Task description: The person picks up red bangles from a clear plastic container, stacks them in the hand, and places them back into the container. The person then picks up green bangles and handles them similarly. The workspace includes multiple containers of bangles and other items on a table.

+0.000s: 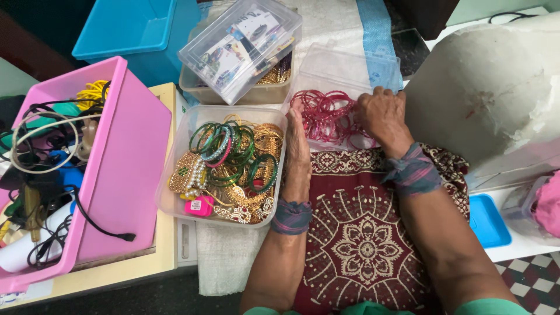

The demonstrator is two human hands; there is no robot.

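Right hand (382, 115) curls closed on the pink bangles (326, 114) in the clear box (350, 64), upper middle of the frame, gathering them. Left hand (296, 149) lies flat and released, steadying the jewellery tub (175, 201).

Open passage: the maroon patterned cloth (361, 245) between the two forearms lies bare. Ahead, the clear plastic box of pink bangles (332, 116) blocks the way, with the left hand (297, 154) wedged between it and the clear tub of green and gold jewellery (224, 166). The pink plastic bin of cables (125, 157) walls the left side; the grey-white slab (490, 87) walls the right.
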